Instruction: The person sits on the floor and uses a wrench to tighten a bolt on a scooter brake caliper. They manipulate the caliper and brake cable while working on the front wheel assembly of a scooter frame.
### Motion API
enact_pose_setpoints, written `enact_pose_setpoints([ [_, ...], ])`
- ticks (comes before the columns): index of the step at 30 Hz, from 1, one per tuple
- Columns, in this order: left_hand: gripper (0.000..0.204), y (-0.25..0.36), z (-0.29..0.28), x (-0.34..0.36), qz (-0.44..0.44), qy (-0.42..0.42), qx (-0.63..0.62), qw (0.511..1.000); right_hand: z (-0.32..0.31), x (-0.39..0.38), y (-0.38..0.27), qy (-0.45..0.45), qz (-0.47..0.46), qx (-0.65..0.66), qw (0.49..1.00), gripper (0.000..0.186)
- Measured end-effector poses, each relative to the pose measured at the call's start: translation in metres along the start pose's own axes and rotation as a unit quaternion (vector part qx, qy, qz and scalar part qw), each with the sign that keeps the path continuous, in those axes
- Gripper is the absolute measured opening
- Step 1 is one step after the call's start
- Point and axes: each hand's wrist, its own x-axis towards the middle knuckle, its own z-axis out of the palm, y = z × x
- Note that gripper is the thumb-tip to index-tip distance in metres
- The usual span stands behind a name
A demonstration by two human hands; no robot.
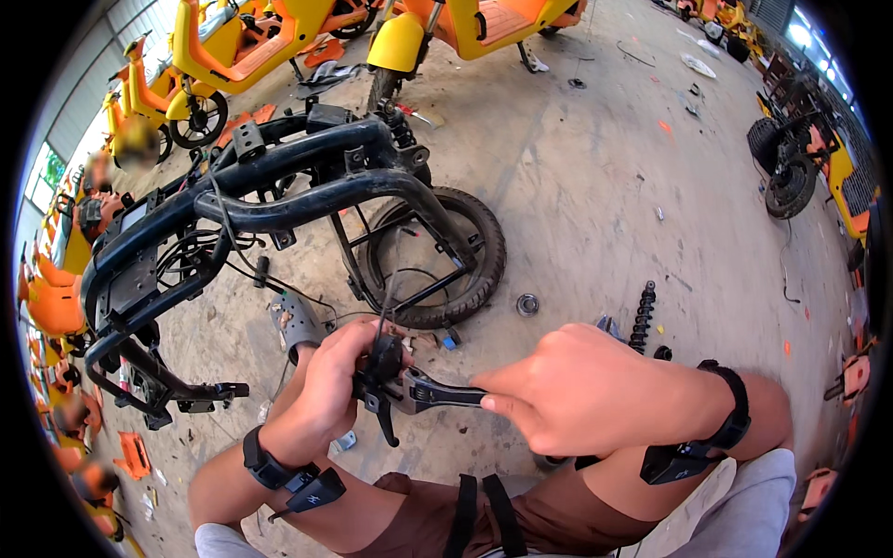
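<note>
My left hand (321,386) is wrapped round a small black mechanical part with a lever arm (379,409), held above my lap; its exact kind I cannot tell. A thin dark cable (386,298) rises from its top. My right hand (595,386) grips the dark handle of an adjustable wrench (448,394). The wrench's metal head sits against the part's right side, but the fingers and the part hide the spot its jaws meet. Straps with small black devices circle both forearms.
A black scooter frame (298,209) lies ahead left, with a wheel (493,251) at its end. On the floor are a shock absorber (643,316), a metal ring (527,305) and scattered debris. A grey clog (296,321) shows beyond my left hand. Yellow-orange scooters (395,46) stand behind.
</note>
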Motion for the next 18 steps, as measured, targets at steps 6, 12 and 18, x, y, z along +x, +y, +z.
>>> enact_pose_setpoints([
  [6,0.033,0.011,-0.003,0.002,-0.003,-0.023,-0.030,0.999,0.000,-0.004,-0.010,0.052,-0.012,-0.085,0.995,0.015],
  [12,0.040,0.029,-0.001,-0.013,0.259,-0.025,-0.108,0.959,-0.029,-0.012,-0.010,0.114,-0.022,-0.004,0.993,0.027],
  [18,0.039,0.030,-0.013,-0.013,0.442,-0.060,-0.132,0.885,-0.020,-0.017,-0.021,0.281,-0.040,-0.078,0.956,0.033],
])
